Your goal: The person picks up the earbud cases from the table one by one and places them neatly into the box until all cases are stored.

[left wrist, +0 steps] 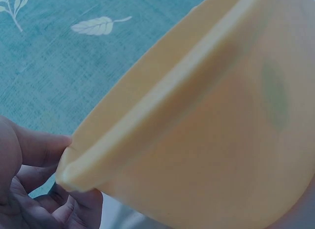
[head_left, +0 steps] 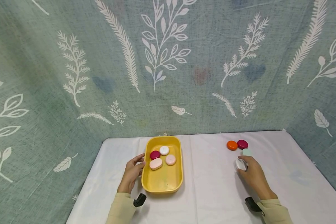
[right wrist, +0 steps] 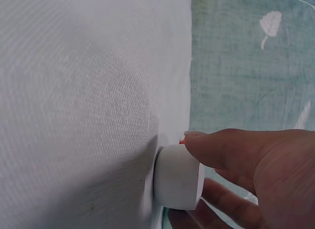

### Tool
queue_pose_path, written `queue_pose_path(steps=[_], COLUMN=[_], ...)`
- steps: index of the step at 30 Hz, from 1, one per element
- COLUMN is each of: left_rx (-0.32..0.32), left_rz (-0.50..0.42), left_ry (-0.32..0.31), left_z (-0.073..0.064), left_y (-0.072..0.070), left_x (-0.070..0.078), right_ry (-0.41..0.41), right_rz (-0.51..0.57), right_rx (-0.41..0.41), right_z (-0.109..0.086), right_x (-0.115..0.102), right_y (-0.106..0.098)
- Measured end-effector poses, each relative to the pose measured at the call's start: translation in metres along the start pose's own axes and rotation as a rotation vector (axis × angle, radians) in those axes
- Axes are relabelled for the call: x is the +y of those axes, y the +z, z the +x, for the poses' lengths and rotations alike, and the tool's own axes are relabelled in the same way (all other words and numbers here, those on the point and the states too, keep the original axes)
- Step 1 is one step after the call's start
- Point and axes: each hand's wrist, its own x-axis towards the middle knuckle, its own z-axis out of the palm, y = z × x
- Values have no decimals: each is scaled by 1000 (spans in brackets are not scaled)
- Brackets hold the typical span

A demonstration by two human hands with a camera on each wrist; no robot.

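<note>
The white soap (right wrist: 178,178) is small, hard and likely light and a bit slippery; it is best held by its round sides. It lies on the table (head_left: 212,186), right of the yellow tray (head_left: 161,183), and is pinched by the right hand (head_left: 253,177). The tray's rim is held by the left hand (head_left: 132,174).

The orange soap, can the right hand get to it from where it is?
Probably yes. The orange soap lies just beyond the right hand, which grips a white soap; only bare tablecloth lies between them.
</note>
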Motion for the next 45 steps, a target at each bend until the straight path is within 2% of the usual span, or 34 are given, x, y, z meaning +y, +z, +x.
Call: queue_pose_path(steps=[11, 26, 33, 38, 45], left_rx=[6, 5, 0, 3, 2], left_rz=[-3, -23, -25, -25, -35], left_ry=[-7, 0, 3, 7, 5], left_z=[0, 2, 2, 1, 1], left_y=[0, 0, 0, 0, 0], left_x=[-1, -2, 0, -1, -1], right_ry=[-47, -21, 6, -21, -109], right_rz=[-19, -45, -45, -7, 38], right_rx=[-20, -61, -90, -91, -78], right_z=[1, 4, 9, 13, 18], right_x=[0, 0, -13, -26, -45], right_y=[4, 6, 9, 14, 21])
